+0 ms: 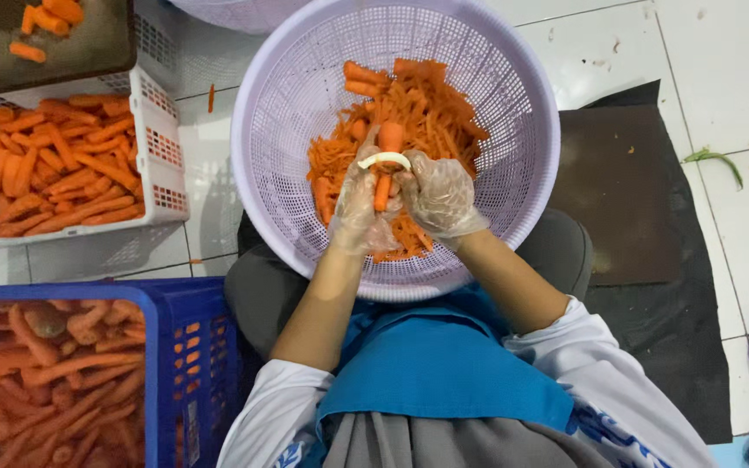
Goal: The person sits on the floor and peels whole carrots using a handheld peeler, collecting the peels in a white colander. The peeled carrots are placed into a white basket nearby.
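both hands work over a round lilac basket (pixel 513 78) that rests on the person's lap, and both wear thin clear plastic gloves. the left hand (pixel 357 208) is closed around the lower part of a carrot (pixel 387 160), holding it nearly upright with its thick end pointing away from the body, above the middle of the basket. the right hand (pixel 438 195) is closed on a white peeler (pixel 384 159), whose curved head lies across the carrot about halfway up its visible length, touching it. below and around the hands, the basket bottom carries a heap of orange peelings (pixel 431 117) with a few carrot pieces among them. on the floor to the person's left stands a white crate (pixel 159 130) filled with peeled carrots (pixel 54 165), bright orange and smooth. nearer the body, also on the left, a blue crate (pixel 188 364) holds unpeeled carrots (pixel 36 373), duller and rougher in look. at the top left corner a dark tray (pixel 88 48) sits on the white crate's edge with a few cut carrot chunks on it. a dark mat (pixel 626 191) lies on the white tiled floor (pixel 739 69) to the right of the basket, and a small green scrap (pixel 717 160) lies on the tiles beyond it.
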